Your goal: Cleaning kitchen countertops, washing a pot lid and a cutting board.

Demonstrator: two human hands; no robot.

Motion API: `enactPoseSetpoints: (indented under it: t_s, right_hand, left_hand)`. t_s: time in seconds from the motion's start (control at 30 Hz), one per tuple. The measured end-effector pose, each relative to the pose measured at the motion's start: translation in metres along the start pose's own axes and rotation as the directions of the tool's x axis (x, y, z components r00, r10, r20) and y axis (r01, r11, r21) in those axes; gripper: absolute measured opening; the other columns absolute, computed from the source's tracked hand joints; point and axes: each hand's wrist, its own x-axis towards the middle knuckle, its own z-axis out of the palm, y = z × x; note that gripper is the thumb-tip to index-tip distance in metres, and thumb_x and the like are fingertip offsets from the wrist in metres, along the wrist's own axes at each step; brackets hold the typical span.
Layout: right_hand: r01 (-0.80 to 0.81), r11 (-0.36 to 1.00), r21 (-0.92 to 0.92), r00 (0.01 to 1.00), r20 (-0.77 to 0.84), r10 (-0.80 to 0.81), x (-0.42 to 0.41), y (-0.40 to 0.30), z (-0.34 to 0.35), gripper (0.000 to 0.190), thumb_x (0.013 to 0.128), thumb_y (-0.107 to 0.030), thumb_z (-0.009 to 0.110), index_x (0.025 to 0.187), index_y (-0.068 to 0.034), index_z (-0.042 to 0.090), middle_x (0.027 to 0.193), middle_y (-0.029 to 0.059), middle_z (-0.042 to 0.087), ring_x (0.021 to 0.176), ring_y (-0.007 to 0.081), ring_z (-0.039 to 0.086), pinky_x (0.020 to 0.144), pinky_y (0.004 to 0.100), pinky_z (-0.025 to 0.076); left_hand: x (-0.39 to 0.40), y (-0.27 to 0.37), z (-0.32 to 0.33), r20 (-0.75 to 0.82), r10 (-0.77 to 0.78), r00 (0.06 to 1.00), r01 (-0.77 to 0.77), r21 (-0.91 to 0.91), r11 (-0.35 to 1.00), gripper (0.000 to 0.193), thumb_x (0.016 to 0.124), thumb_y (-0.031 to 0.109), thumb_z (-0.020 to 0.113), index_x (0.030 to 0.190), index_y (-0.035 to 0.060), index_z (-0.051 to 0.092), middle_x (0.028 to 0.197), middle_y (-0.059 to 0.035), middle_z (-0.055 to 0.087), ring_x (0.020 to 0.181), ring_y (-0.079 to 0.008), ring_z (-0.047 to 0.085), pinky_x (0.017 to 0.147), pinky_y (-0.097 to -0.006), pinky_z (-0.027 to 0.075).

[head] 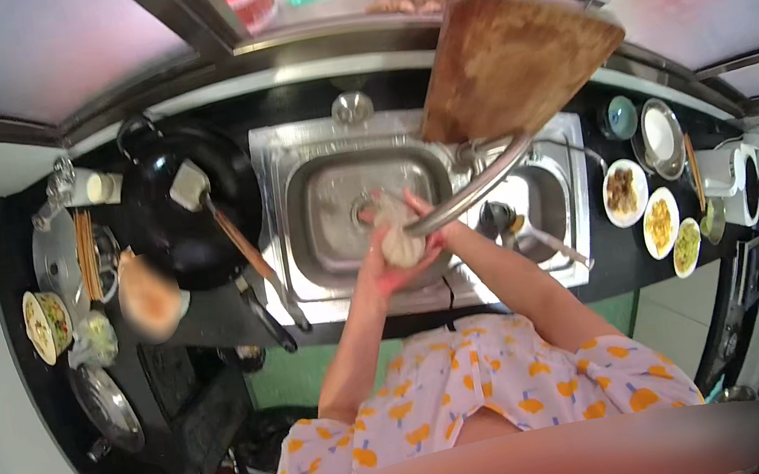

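Note:
Over the large sink basin (pixel 319 240) my two hands hold a pale, rounded object (pixel 402 246) beneath the curved metal faucet (pixel 477 185). It may be a small bowl; blur and the spout leave its kind unsettled. My left hand (pixel 379 267) grips it from the left and below. On its other side, my right hand (pixel 433 231) has its fingers against it, partly covered by the spout. Water seems to run over the object. Below the hands, the drain (pixel 366 210) shows in the basin floor.
A wooden cutting board (pixel 516 60) leans behind the faucet. The smaller basin (pixel 544 200) holds utensils. At left stands a black wok (pixel 173 235) with a spatula (pixel 238 235) across its rim. Plates of chopped food (pixel 624 192) line the right counter, near a white appliance (pixel 728 183).

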Motion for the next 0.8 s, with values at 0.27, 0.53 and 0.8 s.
enactPoseSetpoints:
  t_s: [0.27, 0.53, 0.8]
  right_hand:
    - [0.017, 0.855, -0.518, 0.995, 0.091, 0.035, 0.024, -0.025, 0.003, 0.033, 0.098, -0.036, 0.053, 0.106, -0.005, 0.059, 0.104, 0.0101, 0.062, 0.105, 0.0263, 0.058, 0.094, 0.0419, 0.046]
    - [-0.208, 0.026, -0.978, 0.977, -0.209, -0.049, 0.063, -0.015, 0.049, 0.037, 0.092, -0.035, 0.060, 0.085, 0.000, 0.070, 0.085, 0.0163, 0.069, 0.086, 0.0321, 0.066, 0.079, 0.0419, 0.050]
    - [-0.522, -0.257, -0.813, 0.747, -0.290, -0.599, 0.060, 0.003, 0.035, 0.048, 0.090, -0.044, 0.059, 0.090, 0.003, 0.068, 0.087, 0.0255, 0.067, 0.087, 0.0425, 0.064, 0.080, 0.0471, 0.050]
  left_hand:
    - [0.022, 0.009, -0.044, 0.083, 0.171, 0.982, -0.188, 0.296, 0.936, 0.033, 0.086, 0.038, 0.066, 0.108, 0.0145, 0.057, 0.094, -0.0025, 0.064, 0.076, -0.0175, 0.064, 0.057, -0.0305, 0.057]
    - [0.032, 0.012, -0.034, -0.111, 0.285, 0.952, -0.177, 0.559, 0.810, 0.020, 0.094, 0.030, 0.059, 0.102, 0.0128, 0.055, 0.078, 0.0003, 0.053, 0.058, -0.0095, 0.050, 0.041, -0.0212, 0.039]
    - [0.071, 0.021, -0.058, -0.085, 0.653, 0.753, -0.204, 0.913, 0.354, 0.036, 0.087, 0.034, 0.062, 0.115, 0.0117, 0.054, 0.085, -0.0030, 0.058, 0.060, -0.0117, 0.055, 0.043, -0.0267, 0.036]
